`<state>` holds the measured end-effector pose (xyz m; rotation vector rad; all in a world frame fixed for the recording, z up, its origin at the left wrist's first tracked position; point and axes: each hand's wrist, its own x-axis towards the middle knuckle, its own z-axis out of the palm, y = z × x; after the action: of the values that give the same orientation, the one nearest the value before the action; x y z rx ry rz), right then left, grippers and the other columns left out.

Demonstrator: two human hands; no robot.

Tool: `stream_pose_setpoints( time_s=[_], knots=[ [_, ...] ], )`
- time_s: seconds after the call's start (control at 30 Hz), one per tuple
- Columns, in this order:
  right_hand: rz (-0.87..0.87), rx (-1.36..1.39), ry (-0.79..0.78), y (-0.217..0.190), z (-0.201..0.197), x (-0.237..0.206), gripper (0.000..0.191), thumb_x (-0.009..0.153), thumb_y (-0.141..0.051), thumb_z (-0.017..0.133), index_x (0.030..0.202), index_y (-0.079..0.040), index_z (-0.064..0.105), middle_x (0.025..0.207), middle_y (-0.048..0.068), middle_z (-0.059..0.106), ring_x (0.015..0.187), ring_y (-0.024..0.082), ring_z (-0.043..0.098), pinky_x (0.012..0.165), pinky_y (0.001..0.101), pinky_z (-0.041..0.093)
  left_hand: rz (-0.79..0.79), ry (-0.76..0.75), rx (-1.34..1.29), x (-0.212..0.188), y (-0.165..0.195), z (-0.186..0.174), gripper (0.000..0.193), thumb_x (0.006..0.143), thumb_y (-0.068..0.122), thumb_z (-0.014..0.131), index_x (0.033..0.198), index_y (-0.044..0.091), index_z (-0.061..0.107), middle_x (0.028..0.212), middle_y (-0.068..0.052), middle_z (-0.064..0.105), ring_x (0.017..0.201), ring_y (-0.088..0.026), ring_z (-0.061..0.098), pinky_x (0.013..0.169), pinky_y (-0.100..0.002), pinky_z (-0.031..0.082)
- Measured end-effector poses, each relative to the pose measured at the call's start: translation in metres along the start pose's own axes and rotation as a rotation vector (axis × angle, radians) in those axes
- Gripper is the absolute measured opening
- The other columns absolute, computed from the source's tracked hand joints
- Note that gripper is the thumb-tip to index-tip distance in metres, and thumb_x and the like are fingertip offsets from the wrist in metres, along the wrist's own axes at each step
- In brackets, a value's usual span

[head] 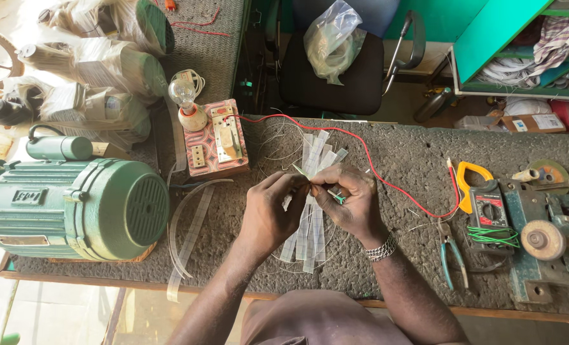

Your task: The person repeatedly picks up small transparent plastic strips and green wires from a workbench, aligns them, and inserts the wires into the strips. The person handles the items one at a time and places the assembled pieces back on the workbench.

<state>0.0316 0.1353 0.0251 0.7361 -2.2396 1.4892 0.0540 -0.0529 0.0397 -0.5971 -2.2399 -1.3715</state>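
So, a small folded strip of translucent pale-green insulation film (pixel 302 171) is being pinched between both hands over the middle of the rough grey carpet-covered workbench (pixel 412 160). The left hand (pixel 270 207) is closed narrow on the strip, thumb and forefinger nipped together at its lower end. The right hand (pixel 351 203) is curled tight too, fingers bent in on the same strip from the other side, with a silver chain bracelet (pixel 380 250) worn at the wrist. The fingertips of the two hands are pretty much touching.

Right under the hands, a fan of long clear plastic strips (pixel 313 220) is laid flat on the bench, sticking out above and below the knuckles. A couple of longer curved clear strips (pixel 192 220) are left lying to the left, near the front edge.

Further left, a big green ribbed electric motor (pixel 73 207) is parked on the bench end. Behind it, just beside the strips, a pink patterned test board with a bare light bulb and switch (pixel 213 137) can be seen, and a thin red wire (pixel 374 176) is run from it across the bench toward a yellow clamp meter (pixel 483 198). Blue-handled pliers (pixel 452 255) are laid just in front of the meter. A black office chair with a clear plastic bag on it (pixel 332 64) is tucked behind the bench.
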Motion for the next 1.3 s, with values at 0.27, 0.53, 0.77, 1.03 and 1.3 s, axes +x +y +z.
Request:
stream_pose_setpoints(
  time_s=[0.27,0.53,0.77,1.03,1.3],
  knots=[
    [-0.142,0.063,0.019,0.028,0.001,-0.012,0.017,0.090,-0.021,0.075,0.086,-0.005,0.068,0.082,0.002,0.069,0.073,0.010,0.068,0.067,0.0252,0.057,0.021,0.031,0.029,-0.001,0.012,0.003,0.015,0.082,-0.005,0.069,0.095,0.002,0.066,0.087,-0.013,0.068,0.078,-0.031,0.071,0.066,-0.039,0.058],
    [-0.029,0.379,0.009,0.048,0.003,-0.013,0.014,0.093,-0.015,0.072,0.098,-0.002,0.070,0.089,0.006,0.070,0.074,0.009,0.068,0.064,0.0262,0.060,-0.035,0.014,0.081,0.004,0.012,-0.011,0.011,0.085,-0.002,0.074,0.092,0.003,0.069,0.082,-0.011,0.071,0.072,-0.026,0.074,0.063,-0.036,0.055],
    [-0.023,0.226,-0.014,0.025,0.004,-0.011,0.011,0.096,-0.013,0.075,0.095,-0.002,0.072,0.090,0.005,0.071,0.079,0.011,0.066,0.068,0.0251,0.055,-0.100,0.001,-0.052,0.001,0.013,-0.005,0.011,0.090,0.001,0.072,0.101,0.001,0.069,0.088,-0.011,0.073,0.077,-0.023,0.077,0.065,-0.030,0.062],
    [-0.119,-0.035,-0.059,0.000,-0.001,-0.005,0.013,0.097,-0.013,0.073,0.101,-0.001,0.072,0.094,0.009,0.074,0.082,0.017,0.074,0.070,0.0279,0.059,-0.127,-0.021,-0.123,0.000,0.012,-0.004,0.010,0.088,0.000,0.073,0.098,0.001,0.073,0.087,-0.012,0.075,0.079,-0.019,0.079,0.069,-0.028,0.064],
    [-0.208,-0.175,-0.019,-0.013,-0.003,-0.002,0.007,0.100,-0.009,0.067,0.103,-0.003,0.067,0.097,0.011,0.072,0.087,0.025,0.075,0.073,0.0330,0.060,-0.129,0.006,-0.127,-0.001,0.015,-0.001,0.007,0.087,0.002,0.076,0.092,0.001,0.072,0.084,-0.011,0.075,0.075,-0.017,0.079,0.066,-0.027,0.064]
  ],
)
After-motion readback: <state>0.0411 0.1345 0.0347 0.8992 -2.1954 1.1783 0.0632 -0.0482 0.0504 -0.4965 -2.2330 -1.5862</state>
